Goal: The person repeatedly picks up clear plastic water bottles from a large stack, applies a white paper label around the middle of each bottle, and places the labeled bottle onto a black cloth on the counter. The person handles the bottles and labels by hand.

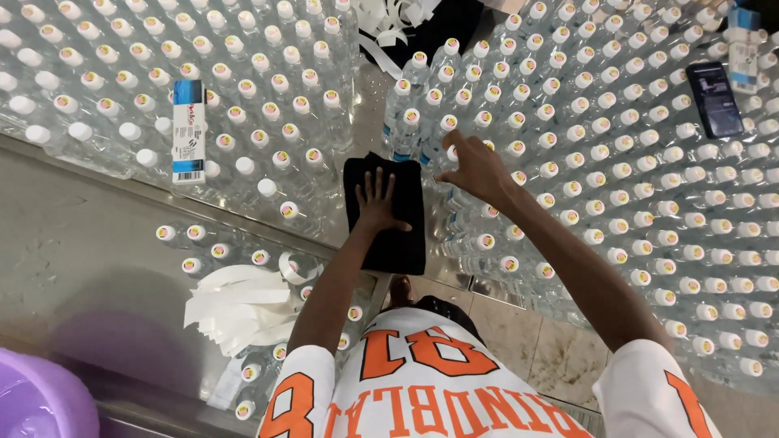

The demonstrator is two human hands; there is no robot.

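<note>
- Far left, a large block of clear bottles with white caps (162,81) stands packed on the steel table (73,219); a blue-and-white flat box (188,130) lies on top of the caps.
- Near left, a few more capped bottles stand in short rows beside a heap of white paper strips (235,304), and a purple basin (36,401) shows at the near corner. The strips look like peeled backing, which suggests some of the bottle work is already done, though how much I cannot tell.
- In the middle gap between the two bottle blocks lies a black cloth (388,215), flat on the wet-looking steel. The left hand (378,199) presses down on it, palm flat, fingers spread and straight, gripping nothing; the arm runs straight out from the near edge.
- I judge the wiping to be under way: the strip under the cloth is only partly covered, and the far stretch of the gap is yet to be reached.
- Just right of the cloth, the right hand (475,169) reaches over the caps of the right block of bottles (633,162), fingers loosely curled and half open, fingertips touching or just above the nearest caps; whether it grips one I cannot tell.
- Far right, a dark phone (714,99) lies on the caps.
</note>
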